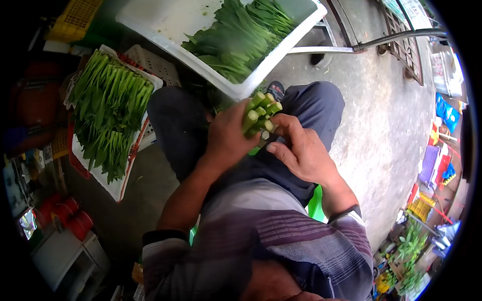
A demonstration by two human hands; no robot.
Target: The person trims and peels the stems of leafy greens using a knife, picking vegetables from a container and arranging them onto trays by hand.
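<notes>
My left hand (231, 131) is wrapped round a bunch of leafy green stalks (260, 114), with the pale cut ends pointing up toward me. The leafy part of this bunch is hidden below my hand and between my knees. At the right side of the cut ends is my right hand (301, 150), its index finger against the stalks. Its thumb stands apart from the index finger, and I see nothing gripped between them. The other right fingers are partly hidden.
A white tub (241, 90) with loose leafy greens (236, 40) stands ahead of my knees. To the left, neatly stacked greens (110, 105) fill a lined crate beside a white perforated basket (150, 62). A metal frame (321, 49) stands at the upper right on the concrete floor (376, 125).
</notes>
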